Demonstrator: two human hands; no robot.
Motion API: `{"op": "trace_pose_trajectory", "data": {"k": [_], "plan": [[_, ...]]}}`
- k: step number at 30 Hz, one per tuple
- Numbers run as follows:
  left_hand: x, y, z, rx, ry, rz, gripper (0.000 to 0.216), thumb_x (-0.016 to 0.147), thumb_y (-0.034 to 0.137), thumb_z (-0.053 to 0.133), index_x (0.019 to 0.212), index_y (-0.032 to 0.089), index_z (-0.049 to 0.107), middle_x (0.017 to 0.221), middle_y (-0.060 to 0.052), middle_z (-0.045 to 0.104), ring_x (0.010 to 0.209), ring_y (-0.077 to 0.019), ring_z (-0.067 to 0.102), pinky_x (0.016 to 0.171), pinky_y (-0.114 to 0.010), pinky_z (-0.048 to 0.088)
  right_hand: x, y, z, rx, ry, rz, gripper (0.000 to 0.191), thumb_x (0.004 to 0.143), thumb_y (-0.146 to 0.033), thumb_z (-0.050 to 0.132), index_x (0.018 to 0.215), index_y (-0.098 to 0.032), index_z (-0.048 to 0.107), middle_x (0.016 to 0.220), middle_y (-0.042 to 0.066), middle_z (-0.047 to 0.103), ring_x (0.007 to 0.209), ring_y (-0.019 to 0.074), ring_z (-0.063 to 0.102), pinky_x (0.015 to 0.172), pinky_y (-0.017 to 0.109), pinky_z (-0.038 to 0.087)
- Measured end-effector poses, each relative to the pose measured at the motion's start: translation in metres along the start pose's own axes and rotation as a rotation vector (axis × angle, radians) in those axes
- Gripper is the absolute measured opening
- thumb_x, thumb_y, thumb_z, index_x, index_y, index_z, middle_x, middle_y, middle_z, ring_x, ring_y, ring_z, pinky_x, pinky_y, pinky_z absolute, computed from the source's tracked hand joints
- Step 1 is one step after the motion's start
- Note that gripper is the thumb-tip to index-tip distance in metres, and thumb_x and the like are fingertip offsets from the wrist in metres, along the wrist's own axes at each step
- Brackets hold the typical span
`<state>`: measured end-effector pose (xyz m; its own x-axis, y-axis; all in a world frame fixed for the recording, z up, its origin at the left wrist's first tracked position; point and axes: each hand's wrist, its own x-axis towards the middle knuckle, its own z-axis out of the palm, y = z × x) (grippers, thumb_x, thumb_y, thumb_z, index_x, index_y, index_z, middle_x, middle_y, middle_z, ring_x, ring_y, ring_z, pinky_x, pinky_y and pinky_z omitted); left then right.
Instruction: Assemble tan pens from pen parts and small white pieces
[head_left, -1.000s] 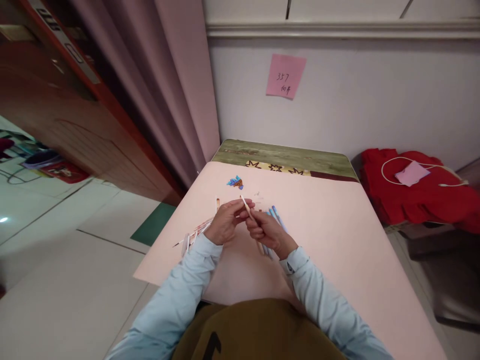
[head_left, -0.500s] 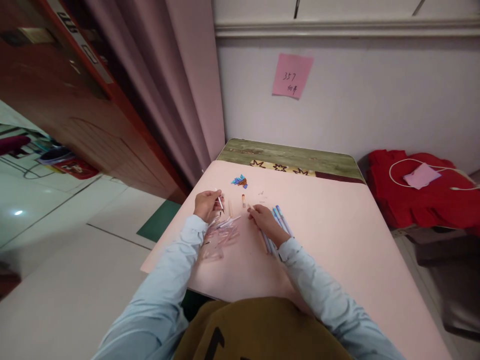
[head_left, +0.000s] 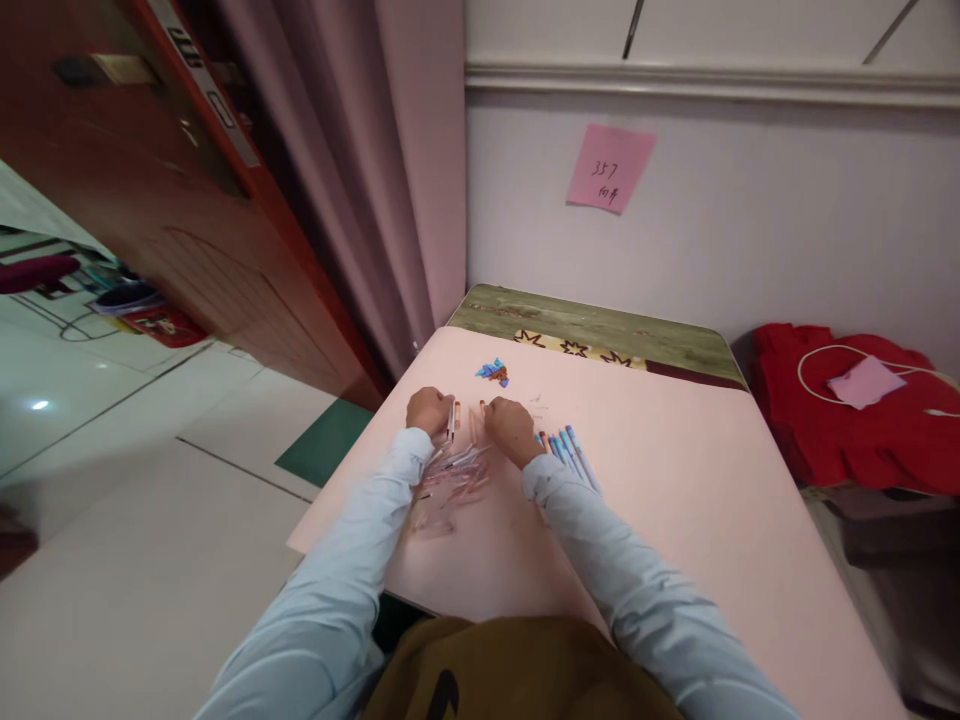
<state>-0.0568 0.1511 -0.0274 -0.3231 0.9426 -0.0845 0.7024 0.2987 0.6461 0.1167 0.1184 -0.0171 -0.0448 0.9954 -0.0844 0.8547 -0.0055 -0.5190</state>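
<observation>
My left hand (head_left: 430, 409) is closed on a slim white pen part (head_left: 451, 422) with a dark tip, held low over the table. Just beside it is a short orange-ended tube (head_left: 457, 414); whether the fingers touch it I cannot tell. My right hand (head_left: 511, 430) is closed, with a small orange-tipped piece (head_left: 482, 406) at its fingertips. Between the hands stretches a pale beige tube (head_left: 472, 425). Below my left hand lies a loose heap of clear and pinkish tubes (head_left: 461, 478). Several blue- and orange-ended pens (head_left: 574, 455) lie side by side right of my right hand.
A small pile of blue and brown pieces (head_left: 493, 372) sits toward the back of the pink-covered table (head_left: 675, 480). Thin small bits (head_left: 538, 405) lie behind my right hand. A wall is behind the table; a red cloth (head_left: 832, 420) with a white cable is at right.
My hands have come closer together. My right hand has moved left and turned over more. An orange-ended tube now shows beside my left hand. The view has shifted slightly.
</observation>
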Motion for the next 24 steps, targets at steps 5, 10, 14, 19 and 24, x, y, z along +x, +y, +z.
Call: {"op": "trace_pose_trajectory", "data": {"k": [5, 10, 14, 19, 24], "plan": [[-0.002, -0.004, -0.003, 0.101, -0.004, 0.026, 0.018, 0.071, 0.031, 0.065, 0.056, 0.022, 0.061, 0.054, -0.010, 0.062, 0.072, -0.0288, 0.066, 0.071, -0.036, 0.045, -0.014, 0.034, -0.025, 0.040, 0.015, -0.007, 0.029, 0.095, -0.029, 0.046, 0.088, -0.019, 0.072, 0.087, 0.007, 0.074, 0.081, 0.0172, 0.067, 0.070, 0.024, 0.042], [-0.005, -0.003, -0.009, 0.181, -0.017, 0.060, 0.013, 0.074, 0.029, 0.061, 0.065, 0.020, 0.065, 0.077, -0.016, 0.072, 0.083, -0.0320, 0.066, 0.074, -0.038, 0.044, -0.047, 0.091, -0.068, 0.006, 0.140, 0.101, 0.024, 0.089, -0.032, 0.054, 0.081, -0.019, 0.071, 0.077, 0.005, 0.072, 0.072, 0.0174, 0.062, 0.062, 0.026, 0.036], [-0.008, 0.004, -0.011, 0.226, -0.014, 0.082, 0.012, 0.075, 0.025, 0.060, 0.071, 0.018, 0.068, 0.088, -0.019, 0.073, 0.089, -0.0335, 0.066, 0.075, -0.038, 0.044, -0.084, 0.103, -0.078, -0.064, 0.038, 0.082, 0.018, 0.082, -0.033, 0.065, 0.069, -0.020, 0.068, 0.067, 0.004, 0.068, 0.065, 0.0175, 0.059, 0.059, 0.027, 0.033], [-0.017, 0.011, -0.014, 0.244, 0.001, 0.135, 0.016, 0.078, 0.026, 0.058, 0.081, 0.018, 0.072, 0.090, -0.014, 0.073, 0.088, -0.0283, 0.065, 0.076, -0.035, 0.044, -0.117, 0.073, -0.059, -0.188, -0.121, 0.043, 0.020, 0.083, -0.039, 0.068, 0.085, -0.019, 0.071, 0.082, 0.011, 0.073, 0.077, 0.0240, 0.067, 0.062, 0.029, 0.038], [-0.029, 0.015, -0.013, 0.253, -0.245, 0.461, 0.023, 0.070, 0.017, 0.061, 0.088, 0.022, 0.074, 0.090, -0.005, 0.069, 0.084, -0.0202, 0.061, 0.076, -0.029, 0.044, -0.123, 0.050, -0.051, -0.325, -0.217, 0.029, 0.024, 0.088, -0.028, 0.059, 0.101, -0.013, 0.072, 0.097, 0.018, 0.074, 0.091, 0.0279, 0.070, 0.072, 0.032, 0.047]]}}
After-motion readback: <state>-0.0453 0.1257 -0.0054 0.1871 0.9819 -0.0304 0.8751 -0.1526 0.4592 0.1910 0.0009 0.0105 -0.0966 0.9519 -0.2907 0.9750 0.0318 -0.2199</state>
